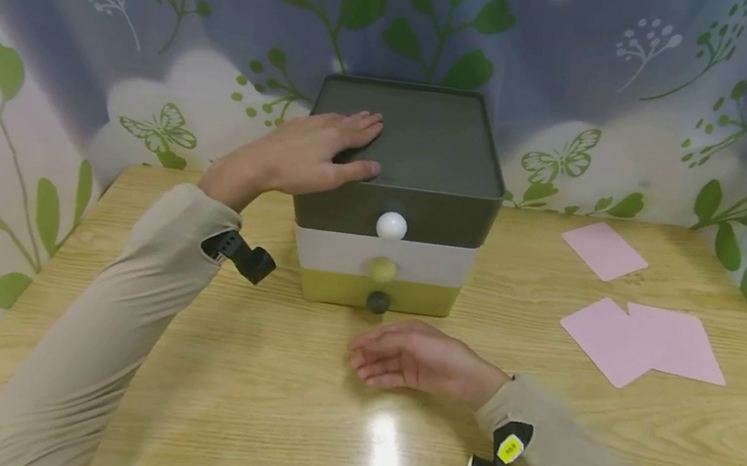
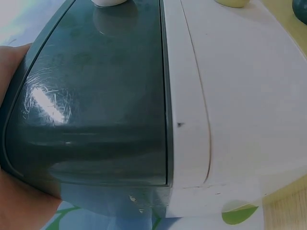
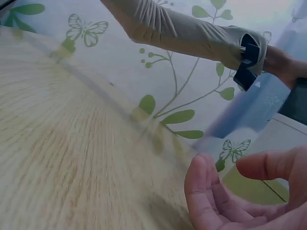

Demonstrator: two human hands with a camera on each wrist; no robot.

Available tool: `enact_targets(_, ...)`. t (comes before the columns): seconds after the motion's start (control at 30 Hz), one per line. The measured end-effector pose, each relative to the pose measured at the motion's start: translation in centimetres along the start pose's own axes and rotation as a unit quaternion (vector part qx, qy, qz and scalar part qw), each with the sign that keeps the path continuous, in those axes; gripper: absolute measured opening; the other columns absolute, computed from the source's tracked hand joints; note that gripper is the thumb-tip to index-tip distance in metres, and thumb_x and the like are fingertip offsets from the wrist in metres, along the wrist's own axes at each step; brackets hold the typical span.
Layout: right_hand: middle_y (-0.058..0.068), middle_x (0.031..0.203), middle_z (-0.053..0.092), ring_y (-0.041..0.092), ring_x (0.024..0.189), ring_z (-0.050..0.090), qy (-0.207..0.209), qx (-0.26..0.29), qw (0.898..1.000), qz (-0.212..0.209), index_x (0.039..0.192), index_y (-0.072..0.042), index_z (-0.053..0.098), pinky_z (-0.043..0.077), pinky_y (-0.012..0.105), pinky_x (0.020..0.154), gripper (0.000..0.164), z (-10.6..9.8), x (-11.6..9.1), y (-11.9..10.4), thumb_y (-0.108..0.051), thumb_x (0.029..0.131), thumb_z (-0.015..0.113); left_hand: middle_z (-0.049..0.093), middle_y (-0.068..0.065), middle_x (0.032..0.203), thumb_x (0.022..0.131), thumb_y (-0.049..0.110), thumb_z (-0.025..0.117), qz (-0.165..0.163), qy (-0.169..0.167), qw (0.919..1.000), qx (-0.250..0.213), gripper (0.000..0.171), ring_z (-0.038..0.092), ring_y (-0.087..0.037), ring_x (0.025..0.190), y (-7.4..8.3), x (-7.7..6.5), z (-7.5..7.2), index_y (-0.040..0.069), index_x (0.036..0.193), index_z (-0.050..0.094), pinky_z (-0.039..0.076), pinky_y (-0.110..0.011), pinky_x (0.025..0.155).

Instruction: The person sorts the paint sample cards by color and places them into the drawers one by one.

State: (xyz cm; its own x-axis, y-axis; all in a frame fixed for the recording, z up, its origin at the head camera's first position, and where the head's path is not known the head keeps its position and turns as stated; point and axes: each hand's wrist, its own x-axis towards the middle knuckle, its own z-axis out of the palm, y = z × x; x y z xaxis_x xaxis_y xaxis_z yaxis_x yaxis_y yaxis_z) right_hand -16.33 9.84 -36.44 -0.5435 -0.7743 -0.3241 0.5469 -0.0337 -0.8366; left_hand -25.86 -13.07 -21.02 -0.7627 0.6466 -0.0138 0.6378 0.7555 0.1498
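A small three-tier drawer box (image 1: 426, 139) stands at the back of the table, with a dark grey top tier, a white middle tier and an olive-yellow bottom tier. Each tier has a round knob: a white knob (image 1: 392, 226), a yellow knob (image 1: 383, 270) and a dark knob (image 1: 378, 302). My left hand (image 1: 316, 149) rests on the left part of the box's top, fingers extended. In the left wrist view the grey drawer front (image 2: 105, 96) fills much of the picture. My right hand (image 1: 426, 361) is just in front of the bottom tier, fingers loosely bent, holding nothing.
Several pink paper squares (image 1: 608, 338) lie on the right side of the wooden table (image 1: 269, 413), two of them overlapping. A leaf-patterned curtain (image 1: 593, 72) hangs behind and beside the table. Each wrist carries a small black camera (image 1: 253, 264).
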Motion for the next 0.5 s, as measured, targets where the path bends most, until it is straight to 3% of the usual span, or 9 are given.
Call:
enact_targets(0.13, 0.012, 0.099, 0.069, 0.019, 0.090, 0.067, 0.041, 0.068, 0.997, 0.002, 0.129, 0.018, 0.042, 0.055, 0.030, 0.084, 0.036, -0.4, 0.7, 0.6, -0.004, 0.101, 0.038, 0.012, -0.009, 0.160, 0.102, 0.049, 0.036, -0.006, 0.004, 1.0000, -0.002, 0.070, 0.012, -0.024, 0.147, 0.1, 0.1, -0.1, 0.006, 0.154, 0.018, 0.014, -0.043, 0.118)
enact_targets(0.3, 0.017, 0.102, 0.066, 0.023, 0.093, 0.067, 0.082, 0.152, 0.985, -0.007, 0.118, 0.007, 0.045, 0.054, 0.031, 0.087, 0.024, -1.7, 1.8, 0.2, -0.009, 0.104, 0.034, 0.012, -0.008, 0.160, 0.101, 0.050, 0.036, -0.017, 0.003, 0.9998, -0.006, 0.071, 0.012, -0.024, 0.147, 0.4, 0.5, 0.1, 0.008, 0.154, 0.018, 0.014, -0.042, 0.118)
enact_targets(0.5, 0.014, 0.101, 0.067, 0.022, 0.095, 0.066, 0.084, 0.147, 0.986, -0.010, 0.119, 0.007, 0.045, 0.053, 0.032, 0.089, 0.031, -2.3, 2.4, 0.1, -0.018, 0.106, 0.033, 0.011, -0.009, 0.160, 0.101, 0.051, 0.035, -0.028, -0.001, 0.9996, -0.006, 0.071, 0.012, -0.025, 0.147, 0.5, 0.9, 0.1, 0.008, 0.154, 0.017, 0.013, -0.042, 0.118)
